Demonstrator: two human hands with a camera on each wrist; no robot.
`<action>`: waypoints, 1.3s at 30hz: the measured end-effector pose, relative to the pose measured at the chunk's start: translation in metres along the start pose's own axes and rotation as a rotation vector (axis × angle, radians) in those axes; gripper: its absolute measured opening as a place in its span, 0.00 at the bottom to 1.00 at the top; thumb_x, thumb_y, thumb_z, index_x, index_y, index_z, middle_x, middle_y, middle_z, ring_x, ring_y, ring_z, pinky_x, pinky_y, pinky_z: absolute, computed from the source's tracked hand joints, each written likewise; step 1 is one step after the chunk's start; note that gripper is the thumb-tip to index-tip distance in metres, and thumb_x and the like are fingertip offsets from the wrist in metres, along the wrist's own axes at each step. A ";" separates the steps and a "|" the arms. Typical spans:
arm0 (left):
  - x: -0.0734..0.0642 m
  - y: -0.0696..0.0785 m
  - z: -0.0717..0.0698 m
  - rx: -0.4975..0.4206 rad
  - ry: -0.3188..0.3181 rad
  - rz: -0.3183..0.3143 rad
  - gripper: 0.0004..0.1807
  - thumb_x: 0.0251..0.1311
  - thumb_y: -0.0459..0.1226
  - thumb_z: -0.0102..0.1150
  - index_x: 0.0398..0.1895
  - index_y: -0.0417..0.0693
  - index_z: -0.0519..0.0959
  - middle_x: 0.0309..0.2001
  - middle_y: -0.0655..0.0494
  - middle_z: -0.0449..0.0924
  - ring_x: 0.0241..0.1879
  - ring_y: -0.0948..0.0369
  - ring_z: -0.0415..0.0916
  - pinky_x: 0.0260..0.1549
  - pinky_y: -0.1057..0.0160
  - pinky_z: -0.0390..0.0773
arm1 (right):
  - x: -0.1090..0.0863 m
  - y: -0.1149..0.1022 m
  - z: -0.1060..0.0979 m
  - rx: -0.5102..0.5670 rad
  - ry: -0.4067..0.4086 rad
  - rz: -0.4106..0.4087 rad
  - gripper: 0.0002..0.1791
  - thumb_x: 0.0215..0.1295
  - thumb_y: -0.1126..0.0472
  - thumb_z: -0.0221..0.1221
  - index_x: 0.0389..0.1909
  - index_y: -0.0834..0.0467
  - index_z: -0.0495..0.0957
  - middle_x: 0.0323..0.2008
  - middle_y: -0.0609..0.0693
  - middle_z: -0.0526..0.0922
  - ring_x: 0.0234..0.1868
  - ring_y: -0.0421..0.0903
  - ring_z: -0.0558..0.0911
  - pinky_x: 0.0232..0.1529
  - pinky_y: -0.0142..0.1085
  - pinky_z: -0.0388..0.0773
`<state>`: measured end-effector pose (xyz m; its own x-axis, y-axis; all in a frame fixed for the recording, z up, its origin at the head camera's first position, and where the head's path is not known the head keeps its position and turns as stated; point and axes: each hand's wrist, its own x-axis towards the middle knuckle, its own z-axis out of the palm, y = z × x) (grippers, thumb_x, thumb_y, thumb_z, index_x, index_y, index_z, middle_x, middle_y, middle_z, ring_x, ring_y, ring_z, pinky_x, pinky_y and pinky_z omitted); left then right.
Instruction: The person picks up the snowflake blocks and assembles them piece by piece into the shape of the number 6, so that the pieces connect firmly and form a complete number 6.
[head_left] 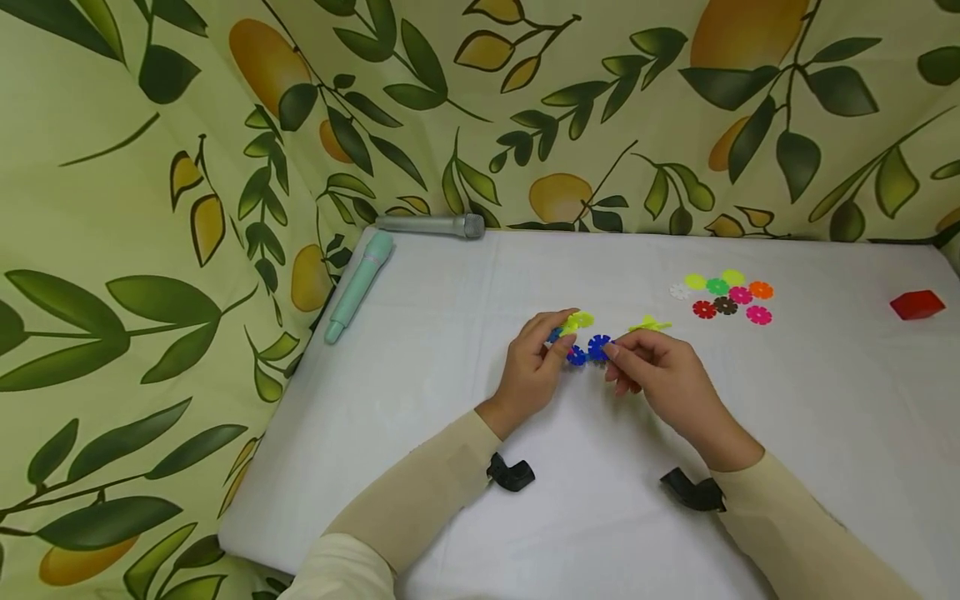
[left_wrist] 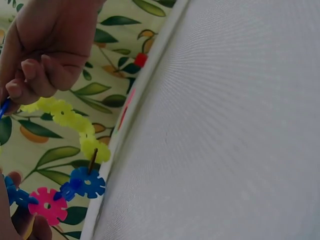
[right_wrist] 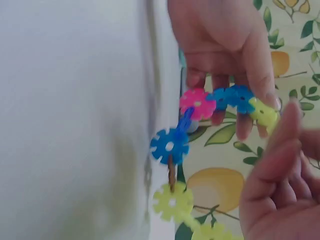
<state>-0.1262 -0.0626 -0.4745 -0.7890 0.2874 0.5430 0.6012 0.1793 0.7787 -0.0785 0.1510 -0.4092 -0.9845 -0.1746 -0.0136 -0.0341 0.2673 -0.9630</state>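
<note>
A chain of notched plastic snowflake discs hangs between the two hands, its pieces yellow, blue, pink and brown. My left hand (head_left: 528,367) grips the chain by its yellow disc (right_wrist: 264,113) and blue discs, and a pink disc (right_wrist: 198,104) shows below its fingers in the right wrist view. Between the thumb and fingers of my right hand (head_left: 671,383) a blue disc (head_left: 598,347) is pinched. The chain's yellow stretch (left_wrist: 67,117) passes behind the right hand in the left wrist view, leading to a brown disc (left_wrist: 93,161) seen edge-on and another blue disc (left_wrist: 87,182).
Loose discs in several colours, among them an orange one (head_left: 761,290), lie to the right on the white table (head_left: 420,400). A red block (head_left: 917,305) sits farther right. At the back left are a green microphone (head_left: 360,287) and a silver microphone (head_left: 427,225).
</note>
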 end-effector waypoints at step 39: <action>0.002 -0.002 0.000 0.011 0.004 0.183 0.16 0.78 0.24 0.58 0.65 0.29 0.80 0.59 0.40 0.82 0.53 0.54 0.81 0.53 0.61 0.83 | 0.025 -0.015 0.009 0.446 0.104 0.111 0.16 0.85 0.62 0.58 0.36 0.69 0.78 0.24 0.52 0.80 0.21 0.43 0.77 0.24 0.31 0.79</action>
<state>-0.1291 -0.0624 -0.4749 -0.6671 0.3120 0.6765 0.7359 0.1348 0.6635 -0.1015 0.1341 -0.3978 -0.9909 -0.0659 -0.1177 0.1268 -0.1588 -0.9791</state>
